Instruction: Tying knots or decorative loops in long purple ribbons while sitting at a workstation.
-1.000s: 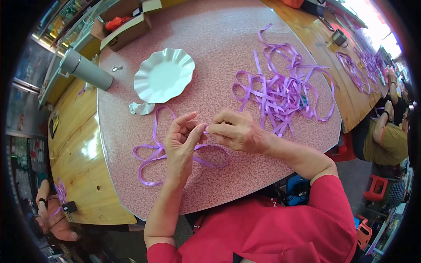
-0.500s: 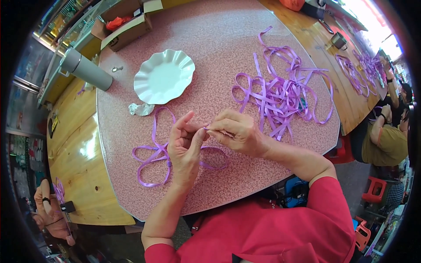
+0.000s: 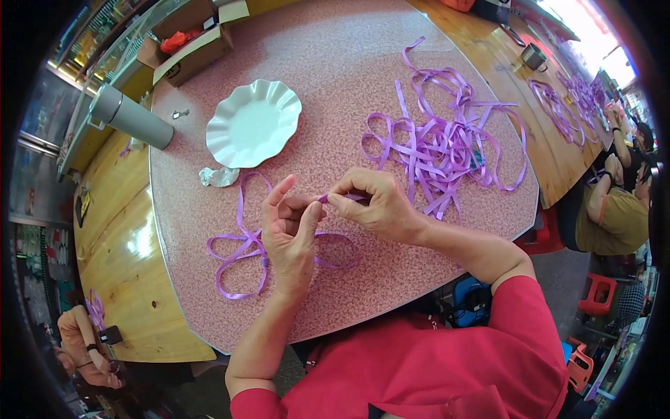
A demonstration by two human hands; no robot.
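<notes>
A short length of purple ribbon (image 3: 355, 197) is stretched between my two hands above the speckled pink table. My left hand (image 3: 289, 227) pinches it between thumb and forefinger, the other fingers half curled. Thumb and fingertips of my right hand (image 3: 377, 204) press on the same ribbon a little to the right. Flat on the table by my left wrist lie looped purple ribbons (image 3: 237, 250), partly hidden behind that hand. A large tangled heap of purple ribbon (image 3: 440, 150) spreads at the right, beyond my right hand.
A scalloped pale plate (image 3: 255, 122) stands beyond my left hand, with crumpled foil (image 3: 218, 177) beside it. At the far left are a grey tumbler (image 3: 132, 117) and an open cardboard box (image 3: 192, 56). Other people with purple ribbons sit right and lower left; a metal mug (image 3: 534, 57) stands far right.
The right hand has shifted slightly, and more of the ribbon shows between the fingers of both hands. The whole view has moved a little, so the table things appear slightly farther left.
</notes>
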